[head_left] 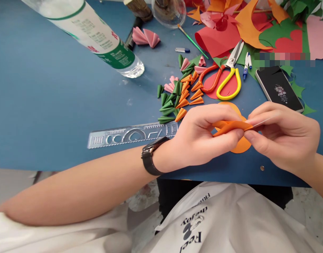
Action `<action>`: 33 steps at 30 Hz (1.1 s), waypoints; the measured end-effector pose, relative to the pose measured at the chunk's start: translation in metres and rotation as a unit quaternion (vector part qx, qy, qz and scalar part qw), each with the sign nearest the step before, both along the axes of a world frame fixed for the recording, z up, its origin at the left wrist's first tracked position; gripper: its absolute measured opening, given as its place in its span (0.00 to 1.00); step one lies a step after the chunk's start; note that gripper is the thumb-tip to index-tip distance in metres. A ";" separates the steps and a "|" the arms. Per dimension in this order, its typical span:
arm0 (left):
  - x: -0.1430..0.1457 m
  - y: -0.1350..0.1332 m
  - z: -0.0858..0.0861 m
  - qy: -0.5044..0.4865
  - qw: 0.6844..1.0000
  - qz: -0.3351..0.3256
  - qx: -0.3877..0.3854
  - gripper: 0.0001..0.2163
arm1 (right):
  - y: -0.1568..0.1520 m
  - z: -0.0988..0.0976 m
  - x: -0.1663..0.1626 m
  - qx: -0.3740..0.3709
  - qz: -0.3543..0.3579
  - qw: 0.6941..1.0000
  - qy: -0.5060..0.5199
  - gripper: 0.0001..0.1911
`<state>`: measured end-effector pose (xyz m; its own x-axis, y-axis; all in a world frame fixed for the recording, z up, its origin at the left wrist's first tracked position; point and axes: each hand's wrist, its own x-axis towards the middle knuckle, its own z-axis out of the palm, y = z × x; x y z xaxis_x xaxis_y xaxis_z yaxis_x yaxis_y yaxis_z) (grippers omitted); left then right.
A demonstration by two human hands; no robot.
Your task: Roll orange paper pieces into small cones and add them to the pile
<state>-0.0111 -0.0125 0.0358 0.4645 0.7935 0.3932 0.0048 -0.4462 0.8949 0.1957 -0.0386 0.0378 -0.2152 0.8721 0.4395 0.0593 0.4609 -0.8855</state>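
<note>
My left hand [201, 135] pinches a folded piece of orange paper [230, 127] between thumb and fingers, just above the near edge of the table. My right hand [288, 135] is closed at the paper's pointed right end, its thumb and fingertips meeting there. A thin whitish sliver [265, 121] runs from that tip across my right fingers; its kind is unclear. Beneath both hands lies a flat orange paper piece with rounded edges [242, 146], partly covered. Rolled paper cones [184, 95] in orange, green and pink are heaped beyond my left hand.
Scissors [231, 65] with red and yellow handles lie beyond my hands, near a phone [280, 89] and a blue-white pen [246, 66]. A clear ruler [132, 135] sits by my left wrist. A tilted-looking bottle [108, 42] stands left; coloured paper scraps [216, 38] cover the back.
</note>
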 end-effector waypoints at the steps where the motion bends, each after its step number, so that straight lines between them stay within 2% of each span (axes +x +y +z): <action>1: 0.000 0.000 0.000 0.003 1.000 0.002 -0.002 0.06 | 0.000 0.000 0.000 -0.004 -0.003 1.000 -0.006 0.13; 9: -0.001 -0.003 0.000 0.036 0.999 0.026 0.014 0.05 | -0.002 -0.001 -0.003 -0.024 -0.020 0.999 0.018 0.15; 20: -0.003 -0.002 -0.002 0.059 0.998 -0.001 0.013 0.03 | -0.001 -0.003 -0.002 -0.003 -0.026 1.000 0.012 0.16; 26: -0.001 -0.002 -0.003 0.040 0.998 -0.002 0.045 0.07 | -0.003 -0.001 -0.005 -0.020 -0.042 0.999 0.005 0.14; 33: -0.004 0.002 -0.006 0.051 0.998 -0.011 0.044 0.05 | -0.003 0.000 0.001 -0.030 -0.022 0.999 0.004 0.14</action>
<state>-0.0146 -0.0110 0.0302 0.5229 0.7474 0.4098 0.0834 -0.5233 0.8481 0.1964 -0.0411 0.0375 -0.1718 0.9053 0.3885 0.0710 0.4048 -0.9117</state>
